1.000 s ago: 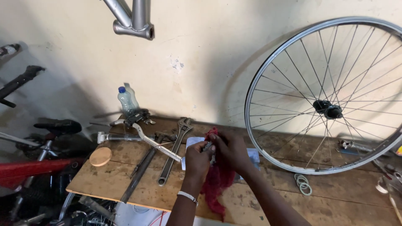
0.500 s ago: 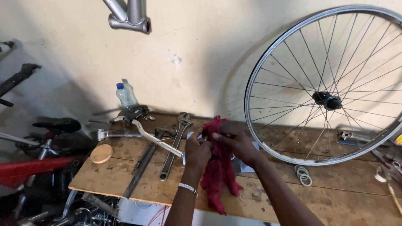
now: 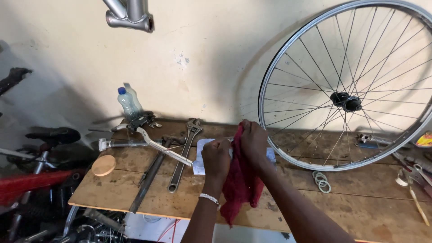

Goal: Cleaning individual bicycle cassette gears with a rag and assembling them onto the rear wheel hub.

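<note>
We hold a dark red rag point(image 3: 242, 180) with both hands above the wooden workbench point(image 3: 351, 202). Our left hand point(image 3: 216, 158) is clenched as a fist on the left edge of the rag, and our right hand point(image 3: 253, 141) grips its top, with the fingers folded over the cloth. The rest of the rag hangs down between our forearms, toward the front edge of the bench. If something small is wrapped inside the cloth, we cannot tell, because the rag and the fingers cover it.

Under our hands lies a white sheet point(image 3: 200, 159), mostly hidden by them. Just to the left of it we see a long adjustable wrench point(image 3: 184, 153), a dark flat bar point(image 3: 148, 180) and a silver lever part point(image 3: 164, 148) that crosses over them. Further left a round wooden disc point(image 3: 104, 165) rests near the bench corner, and a plastic bottle with a blue cap point(image 3: 127, 102) stands at the wall.

On the right a spoked bicycle wheel point(image 3: 346, 101) leans on the wall, its rim standing on the bench close behind our right hand; the picture cuts off its right side. Some small metal rings point(image 3: 320, 179) lie in front of it. The tools at the far right edge are cut off and hard to make out. A bicycle saddle point(image 3: 53, 134) shows at the left, beside the bench, and a silver frame piece point(image 3: 130, 15) hangs at the top, only partly in view.
</note>
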